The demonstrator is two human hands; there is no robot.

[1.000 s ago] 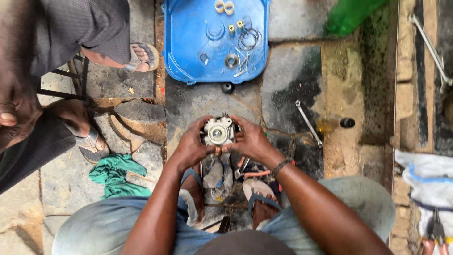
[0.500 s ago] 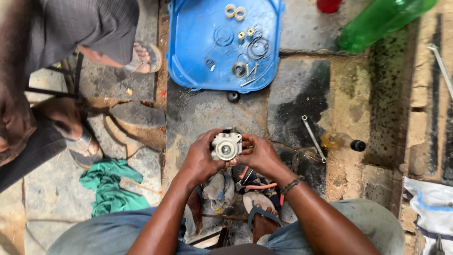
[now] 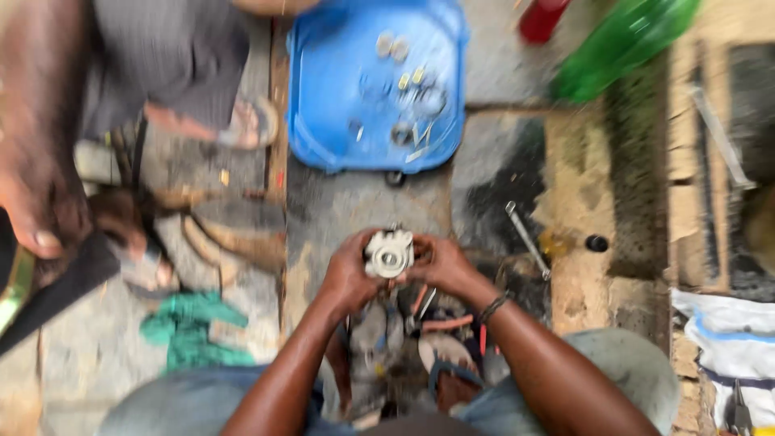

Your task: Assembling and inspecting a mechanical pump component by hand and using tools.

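Pretty blurry shot, but the person is sitting low over a rough stone floor (image 3: 363, 210), patchy grey with dark oily stains and a sandy strip off to the right. Both hands are up in front of the knees, cupped around a small pale metal part (image 3: 389, 253) with a round opening facing up: left hand (image 3: 349, 273) wrapped on its left side, right hand (image 3: 442, 266) closed on its right side, fingers curled tight against it. There's a dark bracelet (image 3: 493, 307) on the right wrist. Below the hands, between the feet, sits a jumble of tools, too smeared to sort out. Just past the part lies a blue tray (image 3: 323, 97) with little rings and bits scattered in it. A wrench (image 3: 526, 239) lies on the floor right of the hands, with a small black cap (image 3: 596, 243) near it. A green bottle (image 3: 622, 44) and something red (image 3: 542, 18) are at the top right. A green rag (image 3: 194, 335) is crumpled at lower left. Another person's sandalled foot (image 3: 234, 125) and leg are at upper left, well apart from the part.
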